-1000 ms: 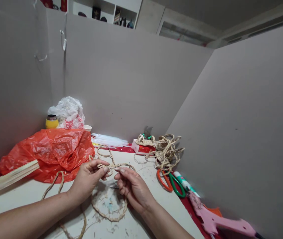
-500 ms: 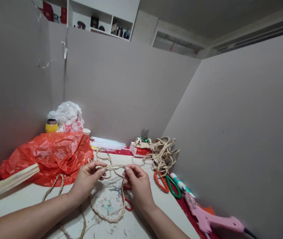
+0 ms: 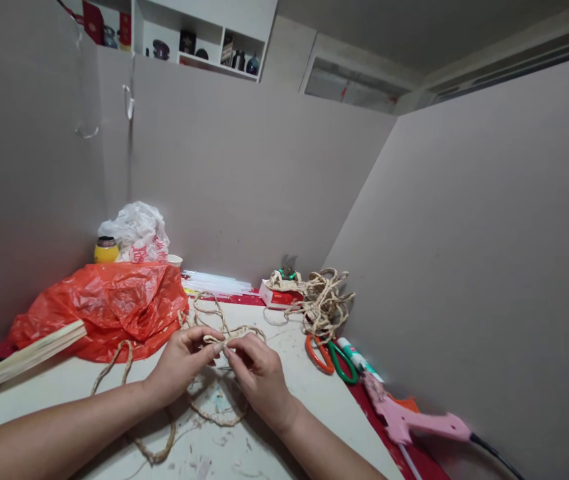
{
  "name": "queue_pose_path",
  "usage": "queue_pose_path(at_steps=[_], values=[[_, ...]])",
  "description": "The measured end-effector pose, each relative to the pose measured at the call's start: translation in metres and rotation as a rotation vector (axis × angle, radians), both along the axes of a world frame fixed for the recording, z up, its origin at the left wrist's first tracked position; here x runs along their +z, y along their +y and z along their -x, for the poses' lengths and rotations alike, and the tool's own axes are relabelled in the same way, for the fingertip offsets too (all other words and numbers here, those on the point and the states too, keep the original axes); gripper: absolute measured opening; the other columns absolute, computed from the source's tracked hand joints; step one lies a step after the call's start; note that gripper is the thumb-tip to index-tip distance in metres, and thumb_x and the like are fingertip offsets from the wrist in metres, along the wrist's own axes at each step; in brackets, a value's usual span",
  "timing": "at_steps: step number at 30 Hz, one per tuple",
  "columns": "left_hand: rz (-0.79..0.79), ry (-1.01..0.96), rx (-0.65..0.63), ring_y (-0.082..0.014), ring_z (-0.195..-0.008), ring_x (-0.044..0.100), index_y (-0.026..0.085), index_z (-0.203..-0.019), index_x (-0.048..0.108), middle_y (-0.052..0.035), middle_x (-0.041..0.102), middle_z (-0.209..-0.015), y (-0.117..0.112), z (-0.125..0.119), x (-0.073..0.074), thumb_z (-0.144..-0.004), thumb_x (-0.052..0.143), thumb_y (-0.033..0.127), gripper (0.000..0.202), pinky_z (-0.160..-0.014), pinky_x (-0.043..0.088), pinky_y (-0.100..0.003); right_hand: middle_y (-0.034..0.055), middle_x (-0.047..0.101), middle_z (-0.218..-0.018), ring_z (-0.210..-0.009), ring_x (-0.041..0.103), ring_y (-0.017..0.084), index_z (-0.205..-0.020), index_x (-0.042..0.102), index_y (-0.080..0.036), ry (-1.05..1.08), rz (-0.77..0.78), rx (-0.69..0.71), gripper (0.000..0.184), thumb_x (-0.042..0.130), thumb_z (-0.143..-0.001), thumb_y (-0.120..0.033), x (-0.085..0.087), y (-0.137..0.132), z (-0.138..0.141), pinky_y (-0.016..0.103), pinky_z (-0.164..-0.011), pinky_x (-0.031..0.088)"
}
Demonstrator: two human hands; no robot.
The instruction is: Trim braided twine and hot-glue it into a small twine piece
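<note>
Between my two hands is a tan braided cord (image 3: 214, 340), pinched at a folded section above the table. My left hand (image 3: 187, 360) grips it with thumb and fingers from the left. From the right, my right hand (image 3: 257, 373) pinches the same piece, its fingertips almost touching the left ones. One loop of the cord hangs down below the hands onto the white table (image 3: 244, 453), and more of it trails behind them and to the left. The scissors seen earlier under the hands are now mostly hidden by my right hand.
A red plastic bag (image 3: 109, 307) lies at left, with pale flat strips (image 3: 39, 353) before it. A tangled cord heap (image 3: 327, 303) sits at back right, near orange-handled scissors (image 3: 318, 355), a green handle (image 3: 343, 363) and a pink glue gun (image 3: 414, 420).
My right hand has moved left, close to my left hand, and the stretch of cord between them is now bunched. The view has shifted slightly.
</note>
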State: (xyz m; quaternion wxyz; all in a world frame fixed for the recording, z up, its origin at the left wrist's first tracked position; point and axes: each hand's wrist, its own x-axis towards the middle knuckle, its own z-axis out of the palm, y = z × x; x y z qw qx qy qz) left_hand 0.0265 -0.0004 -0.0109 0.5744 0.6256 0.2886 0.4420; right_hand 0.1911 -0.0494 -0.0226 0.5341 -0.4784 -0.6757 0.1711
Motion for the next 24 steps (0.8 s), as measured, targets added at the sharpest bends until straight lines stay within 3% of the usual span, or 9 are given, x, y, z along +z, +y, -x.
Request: queue_pose_path(at_steps=[6,12,16,24], values=[[0.007,-0.026,-0.042,-0.0114,-0.061,0.055,0.014,-0.082,0.068,-0.0006,0.061,-0.069,0.000,0.000,0.001,-0.074,0.071,0.033,0.021,-0.059,0.045,-0.023,0.0002,0.060,-0.066,-0.060,0.052,0.014,-0.074,0.065,-0.020,0.213,0.166,0.065,0.013,0.063,-0.083,-0.029,0.001,0.001,0.009,0.025,-0.057,0.040],[0.158,-0.064,-0.074,-0.0101,-0.061,0.056,0.015,-0.085,0.065,0.0004,0.060,-0.073,0.004,-0.004,-0.002,-0.073,0.072,0.037,0.026,-0.058,0.050,-0.023,-0.0058,0.052,-0.056,-0.043,0.043,0.008,-0.072,0.055,-0.019,0.435,0.347,0.143,0.024,0.066,-0.079,-0.039,0.003,0.004,0.009,0.020,-0.043,0.034],[0.242,-0.137,-0.062,-0.0121,-0.070,0.061,0.015,-0.084,0.061,-0.0007,0.062,-0.075,0.010,-0.006,-0.006,-0.074,0.072,0.038,0.027,-0.061,0.053,-0.022,-0.0060,0.056,-0.058,-0.040,0.044,0.007,-0.075,0.051,-0.020,0.550,0.399,0.117,0.024,0.064,-0.079,-0.041,0.001,0.008,0.004,0.017,-0.039,0.032],[0.347,-0.184,-0.040,-0.0125,-0.064,0.067,0.016,-0.089,0.051,-0.0037,0.069,-0.072,0.015,-0.007,-0.011,-0.074,0.073,0.041,0.036,-0.058,0.054,-0.020,-0.0066,0.057,-0.054,-0.038,0.044,0.005,-0.075,0.053,-0.020,0.608,0.462,0.094,0.022,0.067,-0.075,-0.037,-0.003,0.013,0.001,0.015,-0.037,0.030]])
